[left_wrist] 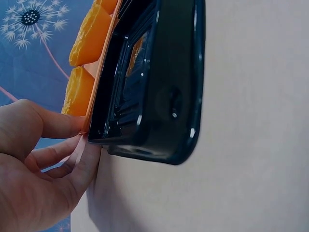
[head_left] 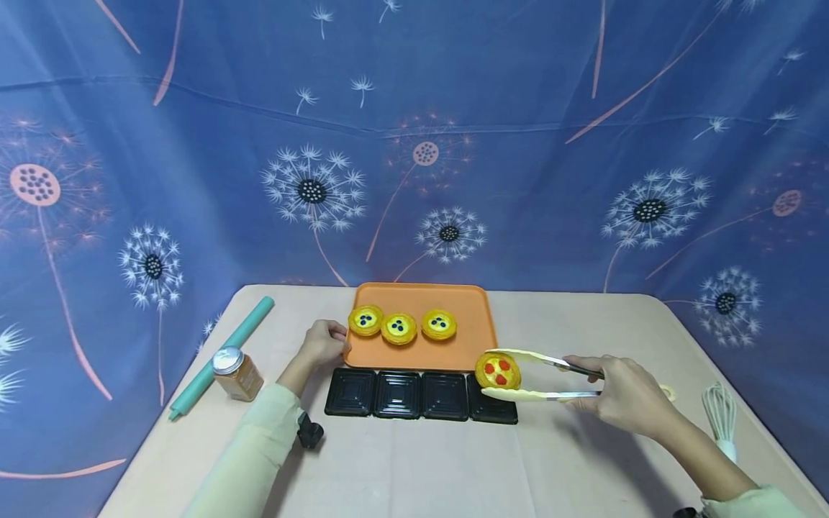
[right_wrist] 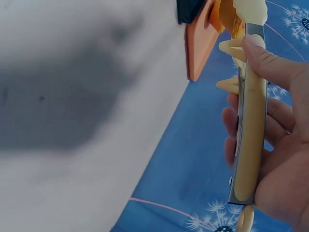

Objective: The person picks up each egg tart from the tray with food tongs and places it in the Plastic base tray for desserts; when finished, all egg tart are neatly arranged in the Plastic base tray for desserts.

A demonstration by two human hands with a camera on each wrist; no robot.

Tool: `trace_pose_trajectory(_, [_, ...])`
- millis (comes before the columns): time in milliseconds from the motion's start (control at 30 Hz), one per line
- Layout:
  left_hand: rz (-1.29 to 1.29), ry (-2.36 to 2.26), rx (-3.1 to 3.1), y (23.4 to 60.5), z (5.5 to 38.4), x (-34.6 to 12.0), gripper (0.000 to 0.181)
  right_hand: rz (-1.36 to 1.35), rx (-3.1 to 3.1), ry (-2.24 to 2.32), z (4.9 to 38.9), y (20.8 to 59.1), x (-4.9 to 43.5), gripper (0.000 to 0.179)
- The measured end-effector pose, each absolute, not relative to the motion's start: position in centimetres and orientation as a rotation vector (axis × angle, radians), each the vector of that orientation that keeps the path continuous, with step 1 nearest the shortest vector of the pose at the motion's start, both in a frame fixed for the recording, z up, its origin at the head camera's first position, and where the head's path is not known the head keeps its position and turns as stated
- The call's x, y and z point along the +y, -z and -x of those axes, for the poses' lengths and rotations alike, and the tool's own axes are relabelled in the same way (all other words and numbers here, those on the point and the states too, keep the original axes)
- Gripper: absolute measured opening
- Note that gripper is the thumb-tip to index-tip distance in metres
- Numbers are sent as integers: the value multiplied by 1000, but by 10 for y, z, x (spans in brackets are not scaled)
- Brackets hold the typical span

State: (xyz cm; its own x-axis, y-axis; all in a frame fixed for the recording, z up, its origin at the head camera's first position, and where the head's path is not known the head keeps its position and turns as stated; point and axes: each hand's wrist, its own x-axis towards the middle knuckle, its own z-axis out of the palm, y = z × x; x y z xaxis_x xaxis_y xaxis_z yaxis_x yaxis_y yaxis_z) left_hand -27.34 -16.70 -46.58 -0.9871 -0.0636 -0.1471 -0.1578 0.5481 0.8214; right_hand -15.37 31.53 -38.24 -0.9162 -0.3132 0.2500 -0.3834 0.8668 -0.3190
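Observation:
My right hand (head_left: 624, 396) grips a pair of cream-tipped tongs (head_left: 550, 395). Between the tong tips is an egg tart with red pieces (head_left: 498, 370), over the rightmost compartment of the black four-part tray (head_left: 399, 394). With thumb and fingers my left hand (head_left: 324, 341) pinches the left edge of the orange tray (head_left: 401, 357). Three tarts with dark blue dots, a left one (head_left: 365, 321), a middle one (head_left: 399, 329) and a right one (head_left: 439, 325), sit on the orange tray. In the right wrist view the thumb presses along the tongs' handle (right_wrist: 252, 130).
To the left lie a teal rolling pin (head_left: 223, 356) and a jar with a silvery lid (head_left: 237, 373). A pale whisk (head_left: 720, 417) lies at the table's right edge. A blue dandelion-print cloth (head_left: 518, 180) hangs behind the table.

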Motion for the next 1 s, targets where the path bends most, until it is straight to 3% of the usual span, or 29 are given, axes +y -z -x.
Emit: trace_pose_trajectory(1000, [196, -1458, 2662, 468, 272, -169, 26, -539, -2932, -635, 149, 412, 314, 67])
